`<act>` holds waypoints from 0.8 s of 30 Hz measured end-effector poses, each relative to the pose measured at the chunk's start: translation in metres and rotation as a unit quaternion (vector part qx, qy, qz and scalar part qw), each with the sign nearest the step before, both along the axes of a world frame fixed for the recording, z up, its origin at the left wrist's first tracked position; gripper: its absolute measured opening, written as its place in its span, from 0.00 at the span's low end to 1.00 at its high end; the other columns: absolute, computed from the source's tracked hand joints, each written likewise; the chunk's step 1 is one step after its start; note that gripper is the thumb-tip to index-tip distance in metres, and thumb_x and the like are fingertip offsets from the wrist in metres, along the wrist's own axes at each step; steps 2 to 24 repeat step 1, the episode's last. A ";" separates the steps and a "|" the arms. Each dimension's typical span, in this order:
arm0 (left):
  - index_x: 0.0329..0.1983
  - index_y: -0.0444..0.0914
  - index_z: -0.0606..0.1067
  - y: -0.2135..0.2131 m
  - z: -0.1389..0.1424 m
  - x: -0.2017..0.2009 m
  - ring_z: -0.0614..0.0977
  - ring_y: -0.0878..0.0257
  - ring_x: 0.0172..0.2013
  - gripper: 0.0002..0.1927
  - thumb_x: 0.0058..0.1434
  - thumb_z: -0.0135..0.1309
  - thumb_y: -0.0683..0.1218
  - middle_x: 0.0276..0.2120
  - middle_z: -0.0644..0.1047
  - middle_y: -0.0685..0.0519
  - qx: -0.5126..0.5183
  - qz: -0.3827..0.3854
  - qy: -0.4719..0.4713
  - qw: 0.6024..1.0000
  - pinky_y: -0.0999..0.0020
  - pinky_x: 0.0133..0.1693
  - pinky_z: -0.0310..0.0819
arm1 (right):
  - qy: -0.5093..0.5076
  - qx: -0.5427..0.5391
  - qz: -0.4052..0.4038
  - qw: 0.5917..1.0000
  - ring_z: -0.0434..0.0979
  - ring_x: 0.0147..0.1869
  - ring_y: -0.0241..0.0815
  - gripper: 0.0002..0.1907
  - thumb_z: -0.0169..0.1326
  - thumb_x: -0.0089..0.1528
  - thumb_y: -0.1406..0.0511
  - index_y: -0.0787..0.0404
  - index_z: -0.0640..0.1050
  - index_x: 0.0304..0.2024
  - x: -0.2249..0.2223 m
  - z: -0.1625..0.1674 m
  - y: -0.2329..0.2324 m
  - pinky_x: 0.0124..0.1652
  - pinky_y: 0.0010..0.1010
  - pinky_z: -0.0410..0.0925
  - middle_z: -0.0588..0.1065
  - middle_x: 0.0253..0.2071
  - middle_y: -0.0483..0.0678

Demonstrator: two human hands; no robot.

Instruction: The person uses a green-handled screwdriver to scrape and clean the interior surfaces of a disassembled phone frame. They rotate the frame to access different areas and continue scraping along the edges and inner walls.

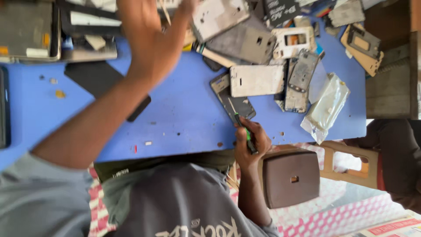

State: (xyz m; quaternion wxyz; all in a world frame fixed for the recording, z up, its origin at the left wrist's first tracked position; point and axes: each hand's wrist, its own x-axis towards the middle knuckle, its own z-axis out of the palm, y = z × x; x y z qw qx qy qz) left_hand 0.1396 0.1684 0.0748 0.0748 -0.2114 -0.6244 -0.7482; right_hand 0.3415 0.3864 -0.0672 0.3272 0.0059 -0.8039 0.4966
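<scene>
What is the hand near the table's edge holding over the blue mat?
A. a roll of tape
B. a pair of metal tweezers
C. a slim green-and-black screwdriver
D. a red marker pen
C. The right hand grips a slim green-and-black screwdriver, its tip pointing at a dark opened phone body on the blue table mat.

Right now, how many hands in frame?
2. Left hand over the phone parts up top; right hand gripping a green screwdriver at the blue table's near edge.
</scene>
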 end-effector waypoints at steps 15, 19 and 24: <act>0.52 0.35 0.71 -0.003 0.002 0.010 0.81 0.69 0.50 0.15 0.65 0.61 0.36 0.47 0.77 0.54 -0.002 -0.007 0.011 1.000 0.74 0.49 0.84 | -0.008 -0.075 0.027 0.997 0.79 0.35 0.37 0.16 0.55 0.70 0.60 0.69 0.79 0.50 -0.004 -0.005 0.003 0.37 0.26 0.70 0.79 0.35 0.51; 0.52 0.35 0.71 -0.003 0.002 0.010 0.81 0.69 0.50 0.15 0.65 0.61 0.36 0.47 0.77 0.54 -0.002 -0.007 0.011 1.000 0.74 0.49 0.84 | -0.008 -0.075 0.027 0.997 0.79 0.35 0.37 0.16 0.55 0.70 0.60 0.69 0.79 0.50 -0.004 -0.005 0.003 0.37 0.26 0.70 0.79 0.35 0.51; 0.52 0.35 0.71 -0.003 0.002 0.010 0.81 0.69 0.50 0.15 0.65 0.61 0.36 0.47 0.77 0.54 -0.002 -0.007 0.011 1.000 0.74 0.49 0.84 | -0.008 -0.075 0.027 0.997 0.79 0.35 0.37 0.16 0.55 0.70 0.60 0.69 0.79 0.50 -0.004 -0.005 0.003 0.37 0.26 0.70 0.79 0.35 0.51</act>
